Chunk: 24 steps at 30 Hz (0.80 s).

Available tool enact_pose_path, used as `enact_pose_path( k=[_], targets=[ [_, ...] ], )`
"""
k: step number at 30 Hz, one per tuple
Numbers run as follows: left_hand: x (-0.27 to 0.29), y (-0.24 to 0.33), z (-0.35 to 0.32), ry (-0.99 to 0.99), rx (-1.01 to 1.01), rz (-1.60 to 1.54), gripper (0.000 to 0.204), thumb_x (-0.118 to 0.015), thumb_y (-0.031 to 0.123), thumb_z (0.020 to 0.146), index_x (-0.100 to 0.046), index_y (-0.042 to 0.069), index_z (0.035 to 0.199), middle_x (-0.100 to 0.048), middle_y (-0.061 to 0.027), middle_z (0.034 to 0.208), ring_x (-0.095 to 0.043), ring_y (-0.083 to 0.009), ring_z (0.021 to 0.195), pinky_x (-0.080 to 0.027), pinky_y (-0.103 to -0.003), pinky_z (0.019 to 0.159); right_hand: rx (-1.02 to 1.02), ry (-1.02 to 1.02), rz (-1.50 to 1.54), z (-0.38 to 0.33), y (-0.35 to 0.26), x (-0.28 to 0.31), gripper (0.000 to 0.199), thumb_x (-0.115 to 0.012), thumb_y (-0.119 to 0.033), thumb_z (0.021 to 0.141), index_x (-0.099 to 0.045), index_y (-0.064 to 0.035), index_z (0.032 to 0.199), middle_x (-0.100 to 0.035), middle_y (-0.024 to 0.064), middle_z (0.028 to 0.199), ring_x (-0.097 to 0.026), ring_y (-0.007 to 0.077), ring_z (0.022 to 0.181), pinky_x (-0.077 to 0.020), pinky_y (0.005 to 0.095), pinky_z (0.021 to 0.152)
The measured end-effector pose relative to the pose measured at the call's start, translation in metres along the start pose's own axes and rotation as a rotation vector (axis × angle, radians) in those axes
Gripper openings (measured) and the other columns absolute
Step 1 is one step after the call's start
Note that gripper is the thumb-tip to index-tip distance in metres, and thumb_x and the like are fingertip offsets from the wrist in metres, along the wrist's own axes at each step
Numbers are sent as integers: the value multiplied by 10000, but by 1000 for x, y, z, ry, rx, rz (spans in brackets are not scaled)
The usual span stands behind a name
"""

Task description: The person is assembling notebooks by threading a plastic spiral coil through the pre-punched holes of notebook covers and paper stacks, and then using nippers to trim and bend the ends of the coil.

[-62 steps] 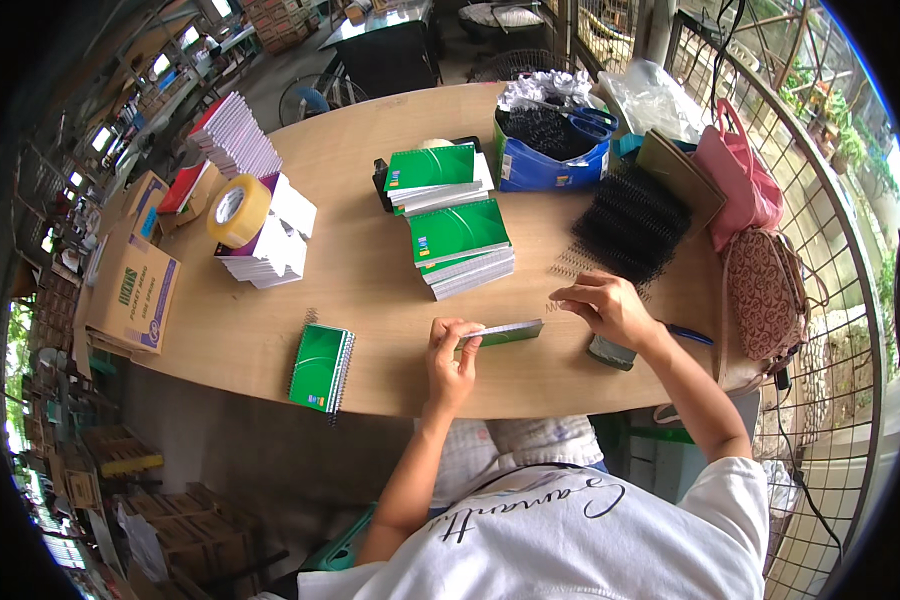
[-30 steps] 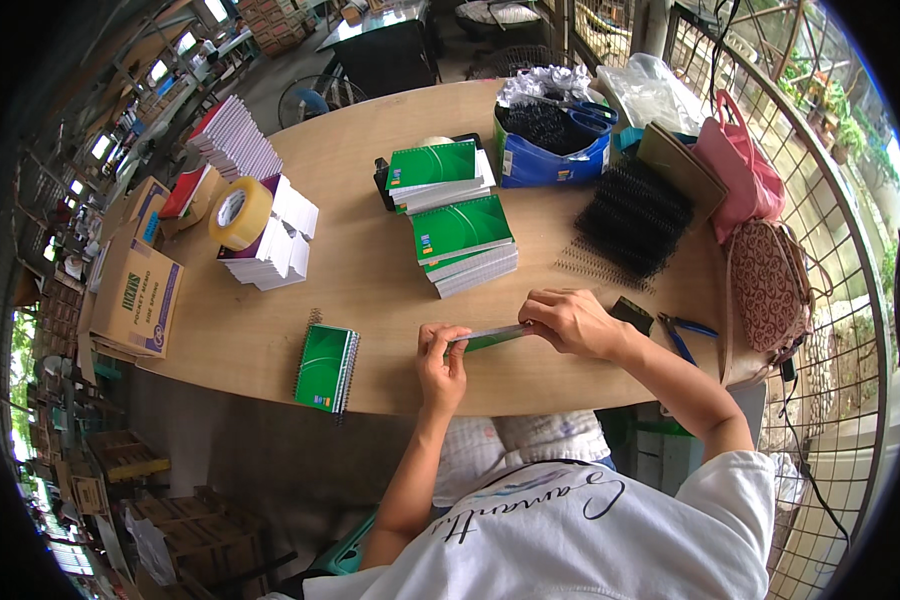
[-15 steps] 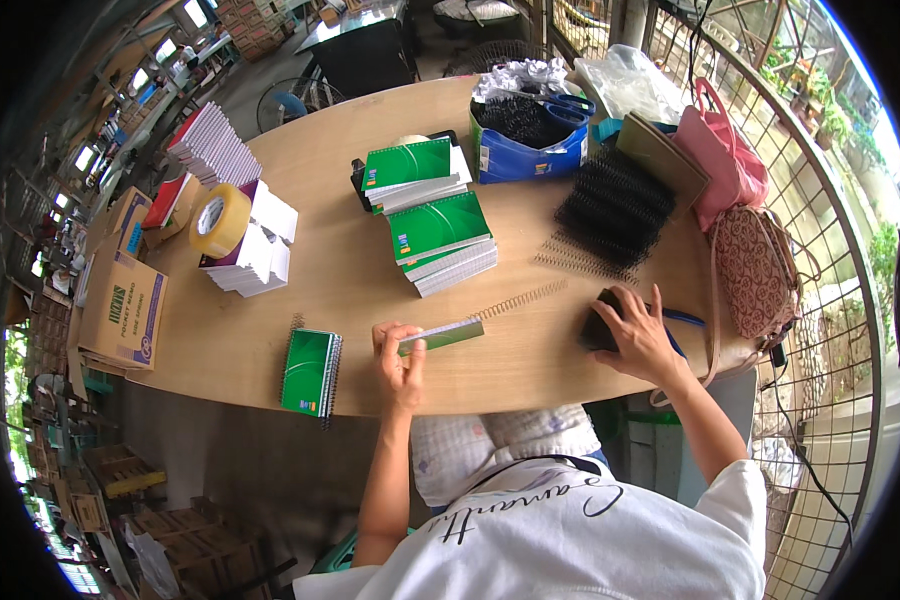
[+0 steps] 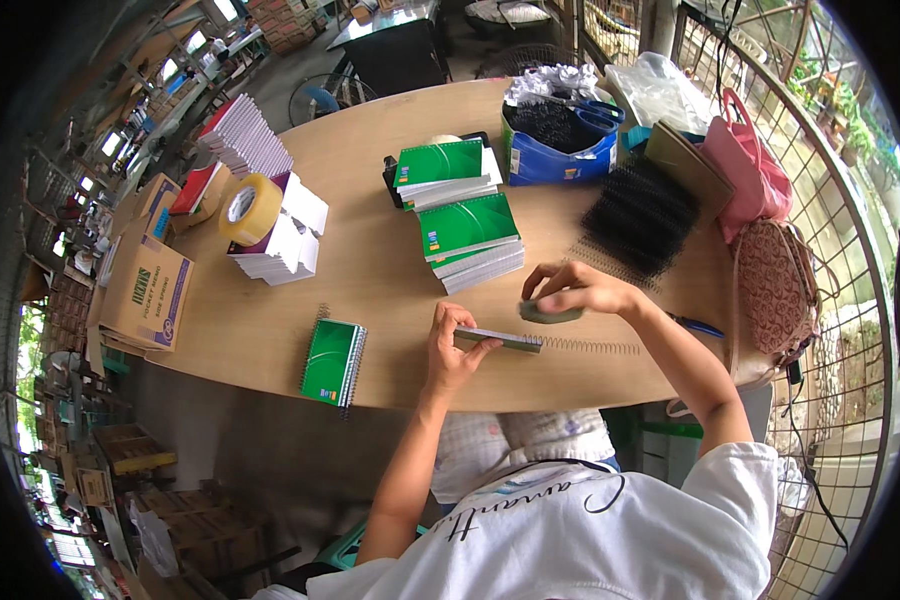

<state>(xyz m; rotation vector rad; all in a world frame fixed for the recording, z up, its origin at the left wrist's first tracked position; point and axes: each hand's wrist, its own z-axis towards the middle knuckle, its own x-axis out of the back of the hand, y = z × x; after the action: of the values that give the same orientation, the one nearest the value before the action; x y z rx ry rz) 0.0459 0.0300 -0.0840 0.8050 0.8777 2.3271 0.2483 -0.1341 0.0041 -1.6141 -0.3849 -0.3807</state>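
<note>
My left hand (image 4: 452, 352) pinches a small notebook (image 4: 507, 341) edge-on, just above the table's front part. A thin metal spiral coil (image 4: 592, 346) stretches out to the right from the notebook's right end. Close by on the right, my right hand (image 4: 592, 291) is closed on a dark, rounded, palm-sized object (image 4: 550, 314), held over the coil's end of the notebook; its kind does not show. A green notebook (image 4: 332, 362) lies to the left, a coil along its edge with wire sticking out at both ends.
Green notebooks (image 4: 468, 226) are stacked mid-table. Behind them a blue box (image 4: 560, 168) holds dark coils and scissors (image 4: 600, 118). Black coils (image 4: 640, 218), a blue-handled tool (image 4: 698, 326) and bags (image 4: 782, 285) lie right. A tape roll (image 4: 251, 210) tops white-paged pads (image 4: 275, 262) left, near cartons (image 4: 142, 293).
My right hand has lifted the dark object off the table and brought it left to the notebook. The notebook and coil have tilted, the right end now lower.
</note>
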Motion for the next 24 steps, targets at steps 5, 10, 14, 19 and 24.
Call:
enact_pose_path(
  k=[5,10,14,19,24],
  targets=[
    [-4,5,2,-9,-1,-3,489,-863,312,693,-491,60,885,-476,-57,839,-493,-237,800,-433,-365,701,-19,86,209,-4,4,0,508,-658,-457,853,-733,45,883,-649,134,1113,-604,226,982,-459,349,864],
    [-6,3,-1,-18,25,-14,512,-863,333,688,-485,56,895,-475,-62,840,-494,-245,803,-428,-370,712,-33,166,86,-5,-5,-3,538,-639,-452,882,-708,81,849,-650,105,1116,-613,178,891,-466,313,787],
    [-9,14,4,-23,47,-61,507,-864,319,692,-481,51,888,-472,-63,830,-487,-244,793,-423,-371,699,26,99,53,-10,0,-4,544,-640,-466,876,-722,71,847,-664,115,1049,-617,192,968,-483,324,803],
    [-13,12,3,-6,-3,25,504,-872,305,684,-481,52,877,-464,-57,805,-475,-237,774,-416,-371,667,225,-74,1015,-16,-8,1,560,-637,-475,872,-719,76,931,-649,145,1096,-626,247,1003,-486,366,862],
    [-15,14,5,5,0,37,498,-875,296,684,-482,56,872,-462,-56,798,-469,-237,773,-417,-374,663,130,-18,343,-13,1,5,530,-621,-440,872,-732,75,929,-645,170,1097,-603,263,1015,-464,368,893]
  ],
)
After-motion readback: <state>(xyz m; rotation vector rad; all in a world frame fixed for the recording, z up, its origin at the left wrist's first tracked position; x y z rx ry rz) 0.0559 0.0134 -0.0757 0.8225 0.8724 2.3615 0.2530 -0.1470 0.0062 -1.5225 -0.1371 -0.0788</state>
